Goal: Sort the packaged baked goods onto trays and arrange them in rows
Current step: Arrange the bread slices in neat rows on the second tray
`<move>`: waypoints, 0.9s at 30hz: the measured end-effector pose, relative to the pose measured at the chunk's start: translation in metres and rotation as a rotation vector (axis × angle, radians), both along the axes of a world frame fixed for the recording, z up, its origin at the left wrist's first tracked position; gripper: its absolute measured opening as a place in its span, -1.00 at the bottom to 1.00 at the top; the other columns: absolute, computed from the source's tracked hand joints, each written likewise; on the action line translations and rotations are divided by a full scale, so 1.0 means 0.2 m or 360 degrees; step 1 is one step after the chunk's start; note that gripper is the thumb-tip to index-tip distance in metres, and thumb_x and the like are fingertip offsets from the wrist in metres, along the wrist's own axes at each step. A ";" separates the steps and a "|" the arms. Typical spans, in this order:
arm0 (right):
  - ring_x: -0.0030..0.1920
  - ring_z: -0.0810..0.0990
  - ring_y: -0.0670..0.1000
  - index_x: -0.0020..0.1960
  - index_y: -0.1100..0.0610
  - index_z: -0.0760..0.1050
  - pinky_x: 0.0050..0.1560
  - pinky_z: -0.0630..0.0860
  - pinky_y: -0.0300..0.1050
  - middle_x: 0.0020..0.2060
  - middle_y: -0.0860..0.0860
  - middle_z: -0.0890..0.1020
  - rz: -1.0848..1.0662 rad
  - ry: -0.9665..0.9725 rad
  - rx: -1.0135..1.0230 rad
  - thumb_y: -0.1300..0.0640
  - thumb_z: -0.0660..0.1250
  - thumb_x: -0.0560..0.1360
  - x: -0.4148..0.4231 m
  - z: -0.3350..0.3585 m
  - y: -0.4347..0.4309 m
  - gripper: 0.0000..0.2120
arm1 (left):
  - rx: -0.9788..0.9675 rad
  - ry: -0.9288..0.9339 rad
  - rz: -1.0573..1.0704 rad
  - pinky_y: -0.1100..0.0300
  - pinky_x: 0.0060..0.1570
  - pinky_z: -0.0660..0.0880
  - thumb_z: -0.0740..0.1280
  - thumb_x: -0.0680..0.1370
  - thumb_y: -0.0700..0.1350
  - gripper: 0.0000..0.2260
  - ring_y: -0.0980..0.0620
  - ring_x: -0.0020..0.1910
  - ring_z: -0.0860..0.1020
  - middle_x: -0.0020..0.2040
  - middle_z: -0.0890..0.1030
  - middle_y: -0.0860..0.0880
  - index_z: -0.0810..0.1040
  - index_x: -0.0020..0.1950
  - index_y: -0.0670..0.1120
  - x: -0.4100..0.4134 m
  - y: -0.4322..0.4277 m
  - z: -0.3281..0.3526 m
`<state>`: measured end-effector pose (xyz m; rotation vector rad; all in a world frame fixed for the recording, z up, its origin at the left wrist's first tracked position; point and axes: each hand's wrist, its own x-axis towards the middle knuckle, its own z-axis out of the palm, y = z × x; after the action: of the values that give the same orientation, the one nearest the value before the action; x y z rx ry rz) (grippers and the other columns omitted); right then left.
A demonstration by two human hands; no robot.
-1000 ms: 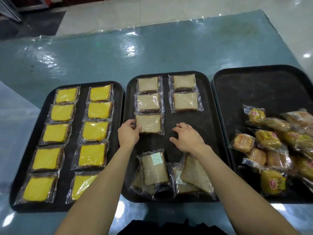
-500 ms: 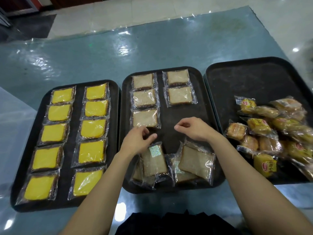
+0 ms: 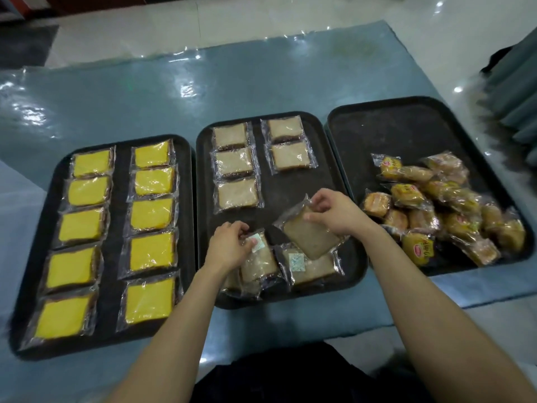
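Three black trays lie side by side. The middle tray [image 3: 279, 181] holds several wrapped brown bread slices in two rows at its far end and a loose pile near me. My right hand [image 3: 334, 212] pinches one wrapped brown slice [image 3: 309, 235] by its upper edge, lifted and tilted over the pile. My left hand [image 3: 229, 247] grips the wrapper of another brown slice [image 3: 260, 263] in the pile. The left tray [image 3: 119, 228] carries yellow cake packs in two neat rows. The right tray [image 3: 377, 135] holds a heap of small wrapped buns [image 3: 436, 205].
The trays sit on a table under shiny blue plastic sheeting [image 3: 203, 91]. Grey-green folded fabric [image 3: 517, 91] stands at the far right edge. The far half of the right tray is bare. Pale tiled floor lies beyond the table.
My right hand has picked a brown slice out of the pile and raised it. My left hand has come back from the third placed slice to the pile and taken hold of a wrapper.
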<state>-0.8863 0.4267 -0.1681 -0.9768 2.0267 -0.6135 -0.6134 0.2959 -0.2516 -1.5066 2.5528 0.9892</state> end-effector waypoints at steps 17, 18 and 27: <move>0.09 0.76 0.07 0.39 0.10 0.50 0.13 0.74 0.08 0.16 0.05 0.70 -0.0756 -0.0533 -0.0158 -0.09 0.67 0.47 0.13 0.00 0.10 -0.37 | 0.1446 0.1399 0.0814 0.02 0.18 0.72 0.42 0.70 -0.23 -0.77 -0.16 0.20 0.75 0.26 0.73 -0.23 0.61 0.35 -0.23 -0.25 0.15 0.20; 0.07 0.79 0.13 0.37 0.17 0.52 0.12 0.75 0.11 0.17 0.11 0.72 -0.0740 -0.0677 -0.0141 0.03 0.67 0.48 0.14 -0.05 0.10 -0.43 | 0.1433 0.1400 0.0861 0.02 0.16 0.73 0.42 0.70 -0.24 -0.75 -0.17 0.19 0.76 0.27 0.72 -0.24 0.58 0.37 -0.23 -0.27 0.15 0.19; 0.02 0.79 0.14 0.26 0.23 0.55 0.09 0.76 0.06 0.11 0.19 0.73 -0.0781 -0.0762 -0.0130 0.36 0.51 0.59 -0.16 -0.35 -0.16 -0.71 | 0.0015 -0.0024 0.0219 -0.07 0.38 0.55 0.31 0.74 0.10 -0.62 -0.03 0.30 0.59 0.34 0.63 0.03 0.53 0.51 -0.01 -0.43 0.12 0.10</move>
<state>-0.9185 0.3946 -0.2378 -0.3143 1.8073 -1.0824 -0.6996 0.3200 -0.2323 -1.7004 2.4590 0.9976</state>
